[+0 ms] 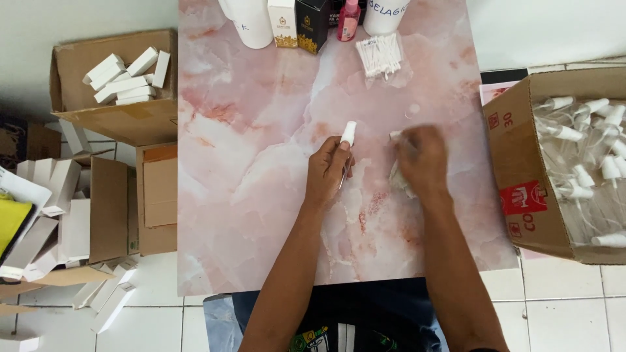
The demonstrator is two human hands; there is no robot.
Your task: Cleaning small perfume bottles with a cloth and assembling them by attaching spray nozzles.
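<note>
Counter (261, 215) of pink marbled finish carries both hands: left hand (328, 171) closed around a small spray bottle with white cap (349, 133), cap rising just above the fingers; right hand (422, 160), blurred, curled over a crumpled whitish item (396, 177) just beside the left hand, grip on it not discernible. Beyond the hands at the far edge: bundle of cotton swabs (379, 55), pink bottle (349, 19), black carton (312, 25), white carton (283, 23). Right of the right hand, an open cardboard box of white-capped bottles (521, 163); well left of the left hand, a cardboard box of white cartons (117, 111).
</note>
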